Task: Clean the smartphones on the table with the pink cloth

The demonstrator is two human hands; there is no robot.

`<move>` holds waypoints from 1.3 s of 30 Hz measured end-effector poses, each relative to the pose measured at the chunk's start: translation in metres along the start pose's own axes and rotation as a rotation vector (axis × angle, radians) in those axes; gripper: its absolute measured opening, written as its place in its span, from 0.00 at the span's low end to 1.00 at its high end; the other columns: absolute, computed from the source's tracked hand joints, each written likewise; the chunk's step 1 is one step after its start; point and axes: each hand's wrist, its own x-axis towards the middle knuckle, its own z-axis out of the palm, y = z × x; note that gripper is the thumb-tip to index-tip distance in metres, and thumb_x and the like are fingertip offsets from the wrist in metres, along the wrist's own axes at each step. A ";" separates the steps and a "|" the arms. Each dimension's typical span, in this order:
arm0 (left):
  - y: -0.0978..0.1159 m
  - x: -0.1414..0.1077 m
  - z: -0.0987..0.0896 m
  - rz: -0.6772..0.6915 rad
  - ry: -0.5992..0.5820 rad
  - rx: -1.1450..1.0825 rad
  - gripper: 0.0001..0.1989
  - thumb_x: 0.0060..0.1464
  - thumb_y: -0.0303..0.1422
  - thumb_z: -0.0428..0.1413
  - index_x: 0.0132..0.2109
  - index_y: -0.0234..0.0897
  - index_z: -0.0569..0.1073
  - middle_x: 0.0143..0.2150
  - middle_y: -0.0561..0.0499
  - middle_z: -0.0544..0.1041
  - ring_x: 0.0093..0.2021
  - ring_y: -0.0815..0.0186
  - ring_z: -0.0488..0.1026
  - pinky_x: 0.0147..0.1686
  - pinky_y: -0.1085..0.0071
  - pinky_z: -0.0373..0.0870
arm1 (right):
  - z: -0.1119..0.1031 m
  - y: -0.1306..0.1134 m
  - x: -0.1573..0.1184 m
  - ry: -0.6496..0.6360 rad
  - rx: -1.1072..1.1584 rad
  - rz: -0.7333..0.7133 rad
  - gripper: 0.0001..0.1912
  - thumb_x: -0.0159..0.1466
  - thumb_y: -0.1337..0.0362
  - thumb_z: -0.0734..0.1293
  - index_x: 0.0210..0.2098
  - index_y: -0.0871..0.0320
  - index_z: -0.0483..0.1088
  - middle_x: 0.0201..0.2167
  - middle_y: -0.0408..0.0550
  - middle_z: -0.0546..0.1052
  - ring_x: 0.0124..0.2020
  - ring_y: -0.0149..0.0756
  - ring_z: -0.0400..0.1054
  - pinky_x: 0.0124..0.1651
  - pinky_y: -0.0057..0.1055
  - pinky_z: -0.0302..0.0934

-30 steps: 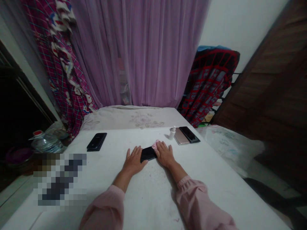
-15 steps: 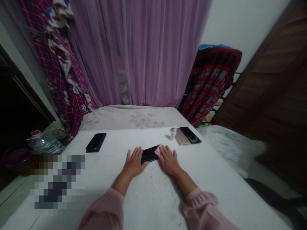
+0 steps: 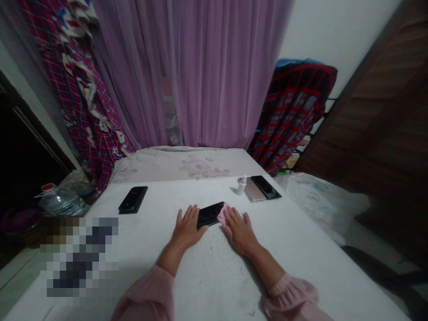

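Note:
A black smartphone [image 3: 209, 216] lies flat on the white-covered table, slightly tilted to the right. My left hand [image 3: 187, 228] holds down its left end, with the thumb along the near edge and the fingers at the far side. At the phone's right end, my right hand [image 3: 240, 231] presses a small pink cloth [image 3: 223, 215] under its fingers. Part of the cloth and the left end of the phone are hidden by the hands. A white spray bottle [image 3: 241, 186] stands upright beyond my right hand.
Right of the bottle lie a rose-gold phone [image 3: 254, 191] and a dark phone [image 3: 266, 187], side by side. Another black phone [image 3: 133, 199] rests at the back left. A blurred-out patch [image 3: 80, 261] covers something at the left edge. A water jug [image 3: 60, 203] stands beyond the table.
My right hand has slid a little to the right and nearer with the pink cloth, uncovering more of the phone. My left hand stays in place on the phone.

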 end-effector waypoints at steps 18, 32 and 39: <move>-0.008 0.002 0.010 0.054 0.033 0.008 0.33 0.60 0.44 0.45 0.67 0.31 0.53 0.70 0.43 0.51 0.70 0.55 0.43 0.66 0.49 0.35 | 0.017 0.012 0.013 0.102 -0.051 -0.037 0.30 0.70 0.54 0.48 0.68 0.61 0.47 0.68 0.56 0.48 0.68 0.48 0.43 0.64 0.59 0.39; -0.007 0.001 0.005 0.060 0.023 -0.001 0.32 0.60 0.44 0.45 0.67 0.33 0.53 0.70 0.43 0.50 0.70 0.56 0.44 0.66 0.49 0.35 | 0.008 -0.014 0.018 0.079 0.000 -0.239 0.30 0.70 0.53 0.51 0.67 0.60 0.48 0.68 0.56 0.49 0.68 0.48 0.43 0.65 0.59 0.35; -0.007 0.001 0.003 0.072 -0.007 0.003 0.33 0.60 0.45 0.45 0.67 0.33 0.52 0.70 0.44 0.49 0.70 0.57 0.42 0.66 0.49 0.34 | 0.002 -0.002 0.028 0.046 -0.028 -0.043 0.29 0.70 0.55 0.50 0.67 0.60 0.50 0.68 0.56 0.49 0.68 0.48 0.44 0.64 0.60 0.35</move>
